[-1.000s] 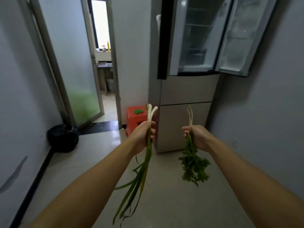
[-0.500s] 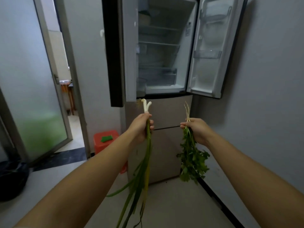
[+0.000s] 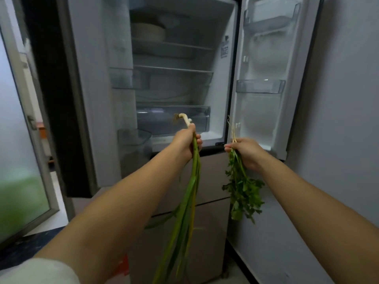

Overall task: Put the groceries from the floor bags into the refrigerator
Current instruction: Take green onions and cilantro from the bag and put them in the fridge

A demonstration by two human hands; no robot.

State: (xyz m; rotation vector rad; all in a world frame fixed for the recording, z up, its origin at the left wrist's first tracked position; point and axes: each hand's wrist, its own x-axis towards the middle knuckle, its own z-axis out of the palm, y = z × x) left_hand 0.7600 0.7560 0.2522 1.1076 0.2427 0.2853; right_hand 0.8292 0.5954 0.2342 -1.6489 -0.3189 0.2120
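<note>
Green spring onions (image 3: pixel 189 191) are gripped in the left hand (image 3: pixel 185 141), the fingers curled tightly round the stalks just below the white bulbs; the bulbs and roots are seen above the fist, tilted toward the fridge interior, while the long leaves hang down past the forearm. Leafy coriander (image 3: pixel 243 193) is held in the right hand (image 3: pixel 245 150), the fingers closed round its thin stems; pale roots stick up above the hand and the foliage dangles below it. Both bunches are held apart from each other, in front of the refrigerator (image 3: pixel 180 89), level with its lower edge and not yet inside; both upper doors are seen open; a clear drawer (image 3: pixel 160 119) is visible behind the onion bulbs; a pale round container (image 3: pixel 147 31) is seen on the top shelf.
</note>
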